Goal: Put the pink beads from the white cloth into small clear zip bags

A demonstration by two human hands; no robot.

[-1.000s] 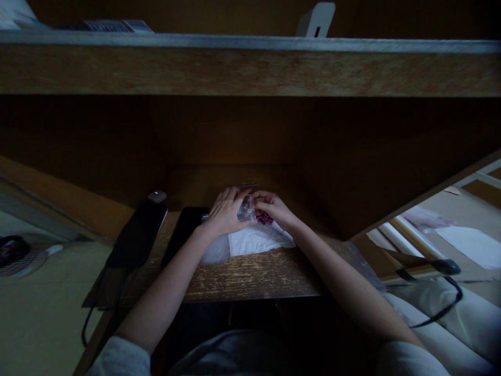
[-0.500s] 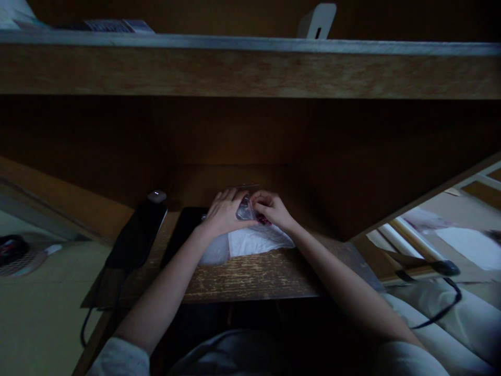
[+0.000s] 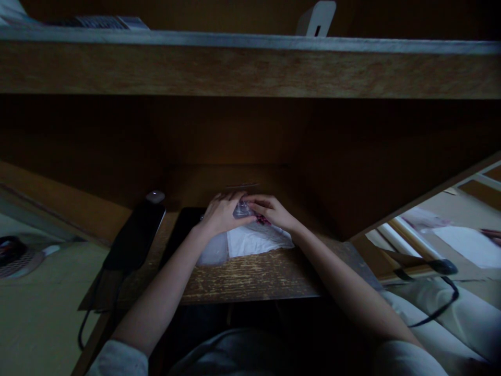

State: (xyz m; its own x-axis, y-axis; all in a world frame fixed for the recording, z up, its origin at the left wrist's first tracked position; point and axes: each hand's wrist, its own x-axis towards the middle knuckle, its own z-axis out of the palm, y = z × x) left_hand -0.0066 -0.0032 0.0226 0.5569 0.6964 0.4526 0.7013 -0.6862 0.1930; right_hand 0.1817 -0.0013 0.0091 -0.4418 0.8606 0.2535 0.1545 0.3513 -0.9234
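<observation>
My left hand [image 3: 224, 214] is curled round a small clear plastic bag [image 3: 243, 209], its thumb stretched along the near side. From the right, my right hand [image 3: 271, 211] presses its closed fingers onto the same bag, close to the left fingertips. Small dark red pieces [image 3: 263, 220] show just under the right fingers; what they are is too dim to tell. Below both hands a crumpled white sheet [image 3: 258, 241], paper or cloth, lies on the wooden desk [image 3: 250, 277]. Beside it, partly under my left wrist, is a translucent plastic piece [image 3: 214, 251].
A flat black object [image 3: 176, 235] lies left of my left forearm. Further left are a black power strip or case [image 3: 135, 235] with a cable and a small white rounded thing [image 3: 155, 197]. A thick shelf [image 3: 250, 70] crosses above, carrying a white box [image 3: 319, 18].
My right fingers have moved left over the plastic bag, nearer my left fingertips. The dark red pieces show a little more. My left hand has hardly moved.
</observation>
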